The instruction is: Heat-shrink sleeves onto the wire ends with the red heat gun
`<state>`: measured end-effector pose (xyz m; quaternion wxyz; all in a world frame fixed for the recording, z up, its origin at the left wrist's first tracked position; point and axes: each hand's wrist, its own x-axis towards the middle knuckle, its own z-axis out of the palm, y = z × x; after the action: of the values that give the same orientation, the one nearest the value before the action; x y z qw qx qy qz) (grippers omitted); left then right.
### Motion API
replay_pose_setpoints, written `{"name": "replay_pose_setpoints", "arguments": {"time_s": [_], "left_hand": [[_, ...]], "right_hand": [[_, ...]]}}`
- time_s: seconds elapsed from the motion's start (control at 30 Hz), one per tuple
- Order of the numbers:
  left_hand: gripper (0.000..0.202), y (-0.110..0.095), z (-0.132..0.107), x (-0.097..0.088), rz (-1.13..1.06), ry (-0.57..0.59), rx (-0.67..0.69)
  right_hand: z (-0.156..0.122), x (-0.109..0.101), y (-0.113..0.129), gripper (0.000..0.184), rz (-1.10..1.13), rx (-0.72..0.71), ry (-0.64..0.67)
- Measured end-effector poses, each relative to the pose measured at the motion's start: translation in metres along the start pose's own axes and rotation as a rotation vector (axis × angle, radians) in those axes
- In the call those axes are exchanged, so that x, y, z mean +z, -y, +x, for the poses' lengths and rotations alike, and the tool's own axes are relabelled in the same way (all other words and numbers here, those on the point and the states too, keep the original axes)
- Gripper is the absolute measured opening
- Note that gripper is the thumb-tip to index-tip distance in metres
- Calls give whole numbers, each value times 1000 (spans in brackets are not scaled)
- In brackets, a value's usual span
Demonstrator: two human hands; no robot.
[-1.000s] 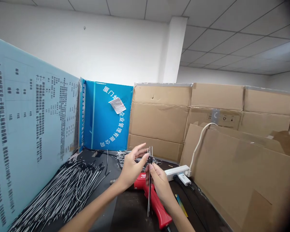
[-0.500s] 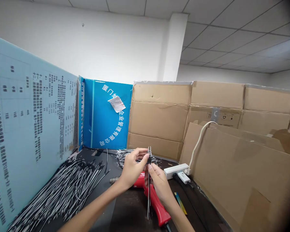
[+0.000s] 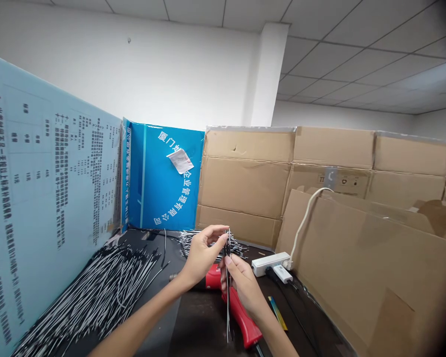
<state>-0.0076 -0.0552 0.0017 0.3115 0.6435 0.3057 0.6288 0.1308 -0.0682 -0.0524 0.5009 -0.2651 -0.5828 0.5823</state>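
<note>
A thin bundle of black-and-white wires (image 3: 228,297) hangs upright in front of me, held at its top end. My left hand (image 3: 201,257) pinches the top of the bundle with thumb and fingers curled. Just below, my right hand (image 3: 241,285) grips the same wires between its fingertips. Under both hands a red hand tool (image 3: 238,310) lies on the dark table (image 3: 200,327).
A large heap of similar wires (image 3: 96,292) covers the table's left side, a smaller heap (image 3: 193,240) lies behind my hands. A white power strip (image 3: 271,263) with a plugged adapter sits to the right. Cardboard boxes (image 3: 357,248) wall the right and back; blue boards (image 3: 52,198) wall the left.
My left fingers have closed from spread onto the top of the wires. Both hands and the bundle stay almost in place.
</note>
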Motion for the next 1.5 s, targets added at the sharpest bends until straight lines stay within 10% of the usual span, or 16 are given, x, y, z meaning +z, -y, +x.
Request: {"name": "replay_pose_setpoints", "arguments": {"time_s": [1.5], "left_hand": [[32,-1,-1,2,158,57,40]], "right_hand": [[-5,-5,-2,45,122,45,12]]}}
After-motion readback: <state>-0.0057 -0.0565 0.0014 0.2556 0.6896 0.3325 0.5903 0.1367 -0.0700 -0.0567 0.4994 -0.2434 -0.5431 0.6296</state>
